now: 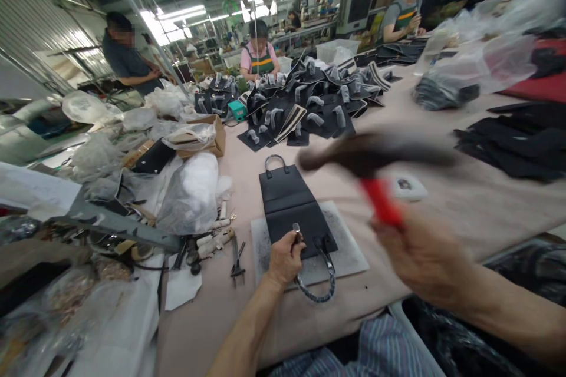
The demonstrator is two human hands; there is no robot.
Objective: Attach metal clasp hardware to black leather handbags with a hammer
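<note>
Right hand (420, 253): closed in a fist around the red grip of the hammer (374, 159), well apart from the left hand (283, 256); an easy wrist would probably serve better than a stiff one.
Desk (241, 182): pinkish, bearing all the work; a pile (309, 106) of black pieces lies on its far side, seemingly far enough off to spare the swing.
Slab (351, 256): grey and speckled, under the near part of the panel (292, 194); it looks like firm backing, so any blow should land well inside its edges.
Panel: black, spread out with a crease across it, its far half reaching past the slab onto the desk; it ought to lie flat beneath the tool (296, 228).
Hammer: its head is blurred, so the angle is hard to tell; the face should meet the tool squarely, since a slanted hit could skid into the fingers.
Near handle (331, 283): looped past the slab's near edge; best left clear of the tool's foot.
Left hand: fingers pinched together around the tool, over the panel's near half; a low, steady grip leaves the top bare.
Tool: small, bright-topped; its lower end is hidden, so contact cannot be told. Upright would be safest.
</note>
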